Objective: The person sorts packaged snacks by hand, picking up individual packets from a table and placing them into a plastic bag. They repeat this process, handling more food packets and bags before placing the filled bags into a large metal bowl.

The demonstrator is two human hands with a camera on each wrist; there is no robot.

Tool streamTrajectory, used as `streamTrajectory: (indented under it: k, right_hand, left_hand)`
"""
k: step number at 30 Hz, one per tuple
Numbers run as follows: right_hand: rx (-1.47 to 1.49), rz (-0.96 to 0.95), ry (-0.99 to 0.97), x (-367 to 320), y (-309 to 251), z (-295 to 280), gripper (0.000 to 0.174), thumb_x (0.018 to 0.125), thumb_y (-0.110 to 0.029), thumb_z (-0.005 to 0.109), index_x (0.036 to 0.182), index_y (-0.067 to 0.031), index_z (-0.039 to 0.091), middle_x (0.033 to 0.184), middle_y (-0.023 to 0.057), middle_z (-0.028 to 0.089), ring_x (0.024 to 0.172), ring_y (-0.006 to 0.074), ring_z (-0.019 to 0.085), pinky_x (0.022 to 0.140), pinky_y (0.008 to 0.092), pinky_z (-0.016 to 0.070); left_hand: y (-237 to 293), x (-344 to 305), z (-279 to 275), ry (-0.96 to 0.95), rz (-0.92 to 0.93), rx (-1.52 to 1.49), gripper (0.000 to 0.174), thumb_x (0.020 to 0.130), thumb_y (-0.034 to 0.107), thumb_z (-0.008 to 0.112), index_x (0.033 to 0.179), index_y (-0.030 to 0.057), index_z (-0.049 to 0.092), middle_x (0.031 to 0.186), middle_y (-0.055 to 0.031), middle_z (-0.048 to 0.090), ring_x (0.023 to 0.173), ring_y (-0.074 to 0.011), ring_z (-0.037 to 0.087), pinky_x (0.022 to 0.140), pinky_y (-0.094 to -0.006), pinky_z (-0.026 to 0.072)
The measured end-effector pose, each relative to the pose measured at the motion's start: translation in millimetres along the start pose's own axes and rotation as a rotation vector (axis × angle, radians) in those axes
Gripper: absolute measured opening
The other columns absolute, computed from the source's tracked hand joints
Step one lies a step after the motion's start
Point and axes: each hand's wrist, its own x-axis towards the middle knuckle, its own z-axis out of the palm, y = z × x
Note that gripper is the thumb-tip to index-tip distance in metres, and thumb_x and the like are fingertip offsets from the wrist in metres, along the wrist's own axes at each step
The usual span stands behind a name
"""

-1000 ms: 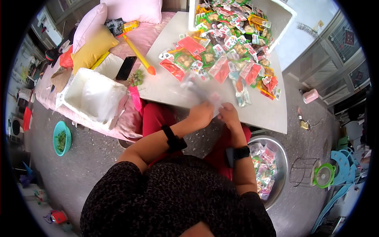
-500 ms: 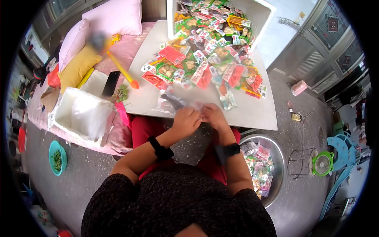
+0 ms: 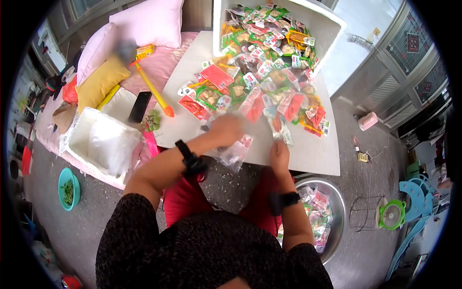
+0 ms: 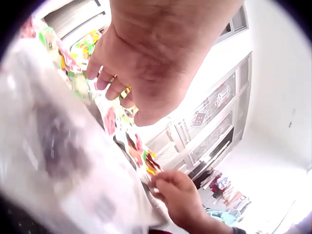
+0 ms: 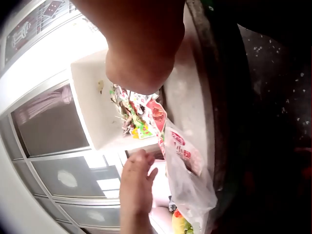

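Note:
My left hand, blurred in the head view, is raised above the near edge of the table. Its fingers hang loosely bent with nothing between them in the left wrist view. Beneath it, a clear plastic bag with red print lies over the table edge; a dark content shows through the bag in the left wrist view. My right hand is at the front edge, fingers curled, right at the end of a white-and-blue packet. I cannot tell whether it pinches anything. Many snack packets spread across the table.
A tipped white foam box spills packets onto the table. At lower right stands a metal basin with bagged packets. To the left, a bed bears a lined foam box, a phone and a yellow tube.
The two hands, together at the clear bag before, are now apart. The left has moved up and left over the table, the right toward the right. The bag now droops over the edge.

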Motion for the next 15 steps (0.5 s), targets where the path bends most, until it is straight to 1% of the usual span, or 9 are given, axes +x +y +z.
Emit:
streamTrajectory:
  k: [1,2,3,4,7,10,13,15]
  right_hand:
    - [-0.012,-0.042,0.020,-3.6,1.9,4.0,0.011,0.071,-0.002,0.046,0.081,0.0018,0.050,0.076,0.0192,0.052,0.071,0.0349,0.049,0.064,0.0397,0.0398]
    - [-0.026,-0.083,0.040,-7.2,3.4,6.9,0.012,0.070,-0.001,0.047,0.082,0.0020,0.049,0.076,0.0189,0.052,0.071,0.0347,0.049,0.064,0.0406,0.0397]
    - [-0.062,-0.154,0.057,-8.6,4.7,9.5,0.012,0.069,0.000,0.048,0.081,0.0022,0.048,0.080,0.0189,0.051,0.073,0.0349,0.048,0.065,0.0407,0.0398]
    - [-0.067,-0.150,0.052,-7.5,2.7,9.7,0.012,0.068,0.000,0.048,0.081,0.0023,0.048,0.080,0.0188,0.051,0.073,0.0348,0.049,0.065,0.0407,0.0399]
    - [-0.092,-0.139,0.031,-6.7,-0.5,8.7,0.013,0.067,0.001,0.049,0.080,0.0024,0.047,0.081,0.0185,0.051,0.074,0.0341,0.049,0.065,0.0407,0.0401]
    - [-0.074,-0.123,0.029,-6.6,-1.1,7.7,0.014,0.066,0.001,0.050,0.080,0.0018,0.047,0.081,0.0181,0.052,0.075,0.0339,0.049,0.066,0.0404,0.0404]
    - [-0.066,-0.127,0.024,-4.9,-1.8,6.7,0.017,0.065,0.003,0.051,0.081,0.0006,0.047,0.081,0.0169,0.051,0.076,0.0331,0.050,0.066,0.0395,0.0409]
    - [-0.073,-0.118,-0.001,-3.6,-0.9,6.3,0.020,0.063,0.004,0.052,0.082,0.0001,0.047,0.082,0.0161,0.051,0.076,0.0323,0.050,0.065,0.0387,0.0411]
  left_hand:
    - [-11.7,17.2,-6.7,-0.036,-0.017,0.018,0.031,0.069,0.028,0.053,0.091,0.0070,0.053,0.089,-0.0149,0.051,0.093,-0.0294,0.046,0.076,-0.0380,0.0384]
    - [-23.4,35.3,-11.4,-0.018,-0.032,0.028,0.031,0.069,0.028,0.052,0.090,0.0062,0.053,0.089,-0.0155,0.051,0.091,-0.0299,0.047,0.075,-0.0383,0.0391]
    - [-36.1,55.5,-15.3,0.000,-0.046,0.038,0.031,0.069,0.028,0.052,0.090,0.0054,0.053,0.089,-0.0160,0.052,0.089,-0.0304,0.048,0.073,-0.0385,0.0398]
    - [-47.9,74.0,-19.6,0.020,-0.061,0.047,0.031,0.069,0.027,0.052,0.089,0.0045,0.053,0.088,-0.0165,0.052,0.087,-0.0310,0.049,0.071,-0.0388,0.0405]
    - [-80.9,120.2,-28.0,0.175,-0.038,-0.061,0.027,0.069,0.021,0.050,0.088,0.0023,0.052,0.093,-0.0169,0.052,0.087,-0.0331,0.049,0.071,-0.0416,0.0399]
    - [-115.6,167.3,-23.2,0.262,-0.169,-0.299,0.026,0.069,0.014,0.047,0.092,0.0014,0.051,0.096,-0.0189,0.052,0.089,-0.0349,0.049,0.075,-0.0409,0.0392]
    - [-157.2,214.6,-8.0,0.350,-0.220,-0.078,0.034,0.069,0.009,0.044,0.102,0.0010,0.049,0.099,-0.0220,0.050,0.093,-0.0352,0.048,0.079,-0.0388,0.0382]
    - [-164.7,229.8,-7.1,0.367,-0.325,-0.146,0.040,0.069,0.010,0.044,0.108,-0.0001,0.044,0.102,-0.0237,0.049,0.096,-0.0350,0.046,0.081,-0.0380,0.0374]
